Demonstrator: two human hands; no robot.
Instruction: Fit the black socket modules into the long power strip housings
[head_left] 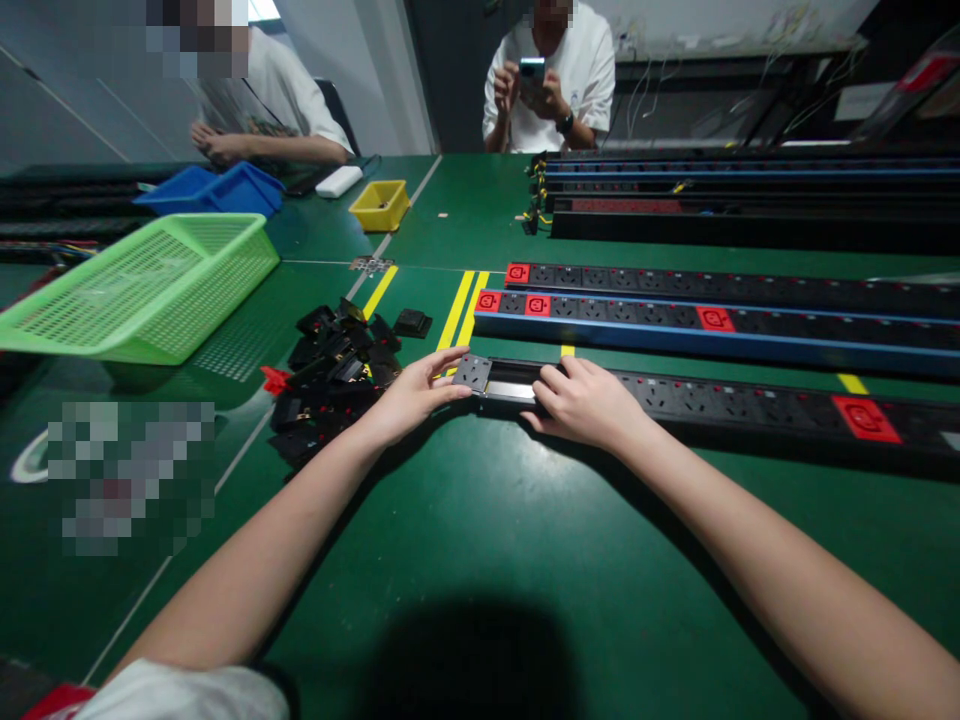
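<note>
In the head view, a long black power strip (720, 402) lies across the right half of the table, with black sockets and a red socket (866, 419) in its row. Toward its left end a stretch of channel (511, 390) shows bare metal. My left hand (420, 393) pinches a black socket module (472, 373) between thumb and fingers at that left end. My right hand (581, 400) is wrapped round the strip just right of the bare stretch. A heap of loose socket modules (330, 370), mostly black, lies left of my left hand.
Two finished-looking strips, one with a blue side (675, 340), lie behind mine. More strips (750, 225) are stacked farther back. A green basket (217, 300), blue bins (247, 190) and a yellow bin (380, 206) stand left. Two people sit across the table, one holding a phone (532, 70).
</note>
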